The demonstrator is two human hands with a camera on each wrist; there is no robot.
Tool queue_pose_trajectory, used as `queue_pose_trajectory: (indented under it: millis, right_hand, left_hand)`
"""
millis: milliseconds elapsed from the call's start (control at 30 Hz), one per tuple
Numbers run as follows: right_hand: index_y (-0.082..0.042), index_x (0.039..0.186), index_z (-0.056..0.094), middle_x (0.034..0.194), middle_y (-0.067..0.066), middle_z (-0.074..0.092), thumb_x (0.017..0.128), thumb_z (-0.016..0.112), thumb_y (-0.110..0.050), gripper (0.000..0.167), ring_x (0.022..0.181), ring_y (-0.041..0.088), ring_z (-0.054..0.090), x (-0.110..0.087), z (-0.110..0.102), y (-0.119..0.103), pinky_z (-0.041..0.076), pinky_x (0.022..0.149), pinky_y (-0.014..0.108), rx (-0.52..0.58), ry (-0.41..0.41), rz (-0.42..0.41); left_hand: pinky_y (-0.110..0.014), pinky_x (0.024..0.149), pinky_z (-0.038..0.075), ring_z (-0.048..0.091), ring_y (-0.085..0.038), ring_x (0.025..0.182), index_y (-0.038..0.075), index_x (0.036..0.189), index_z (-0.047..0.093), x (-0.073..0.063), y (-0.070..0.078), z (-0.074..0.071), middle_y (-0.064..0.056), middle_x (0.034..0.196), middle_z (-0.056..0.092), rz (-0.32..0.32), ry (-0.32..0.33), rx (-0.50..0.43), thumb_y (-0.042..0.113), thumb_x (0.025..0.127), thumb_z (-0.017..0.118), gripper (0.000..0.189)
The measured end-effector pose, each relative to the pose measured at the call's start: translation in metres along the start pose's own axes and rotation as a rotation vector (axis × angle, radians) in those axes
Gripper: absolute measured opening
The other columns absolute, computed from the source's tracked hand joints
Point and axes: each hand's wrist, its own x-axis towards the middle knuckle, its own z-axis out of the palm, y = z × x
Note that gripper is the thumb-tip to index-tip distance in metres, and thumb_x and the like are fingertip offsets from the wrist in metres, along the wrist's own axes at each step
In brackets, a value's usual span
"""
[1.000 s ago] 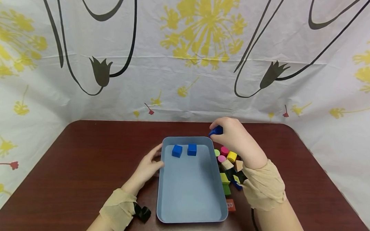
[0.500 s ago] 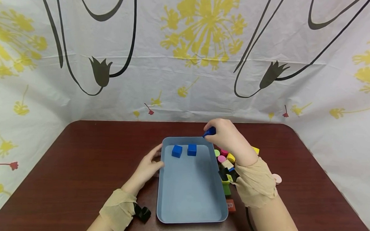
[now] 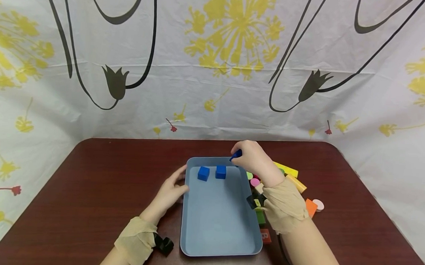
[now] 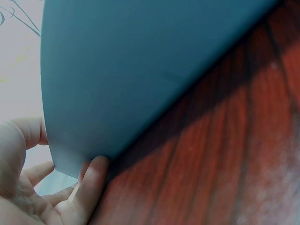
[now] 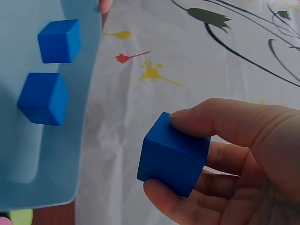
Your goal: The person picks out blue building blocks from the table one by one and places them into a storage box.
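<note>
A light blue tray (image 3: pixel 223 220) lies on the table, with two blue cubes (image 3: pixel 203 173) (image 3: pixel 220 172) near its far end. My left hand (image 3: pixel 168 192) holds the tray's left side, its thumb at the rim; in the left wrist view the fingers (image 4: pixel 96 176) touch the outer wall. Over the tray's far right corner is my right hand (image 3: pixel 255 161). It pinches another blue cube (image 5: pixel 173 152) between thumb and fingertips, with cube faces plainly visible in the right wrist view.
Right of the tray, partly behind my right arm, lies a pile of coloured blocks, including a green block (image 3: pixel 260 217), a red block (image 3: pixel 266 236) and a yellow block (image 3: pixel 286 169). A white disc (image 3: pixel 317 205) lies farther right. A patterned cloth (image 3: pixel 214 89) hangs behind the table.
My right hand has moved left and slightly nearer with the blue cube, from beside the tray to over its far right corner. My left hand and the tray have stayed put.
</note>
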Motion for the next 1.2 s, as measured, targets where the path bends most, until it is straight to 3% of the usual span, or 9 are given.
queue_pose_trajectory:
  millis: [700, 1200]
  right_hand:
    - [0.000, 0.099, 0.070, 0.110, 0.015, 0.061, 0.084, 0.070, -0.008, 0.018, 0.080, 0.023, 0.058, 0.020, 0.031, 0.016, 0.052, 0.074, 0.037, -0.037, -0.029, 0.076]
    - [0.001, 0.099, 0.070, 0.107, 0.015, 0.062, 0.082, 0.072, -0.010, 0.020, 0.081, 0.024, 0.058, 0.025, 0.043, 0.025, 0.052, 0.071, 0.037, -0.053, -0.058, 0.114]
  left_hand:
    - [-0.037, 0.055, 0.050, 0.054, -0.021, 0.064, 0.023, 0.150, 0.035, 0.000, 0.000, 0.000, -0.014, 0.130, 0.051, -0.001, 0.000, -0.004, 0.002, 0.081, 0.057, 0.075]
    - [-0.037, 0.055, 0.050, 0.055, -0.021, 0.066, 0.022, 0.149, 0.036, 0.000, 0.000, 0.001, -0.013, 0.129, 0.052, -0.004, 0.002, -0.004, 0.003, 0.081, 0.057, 0.074]
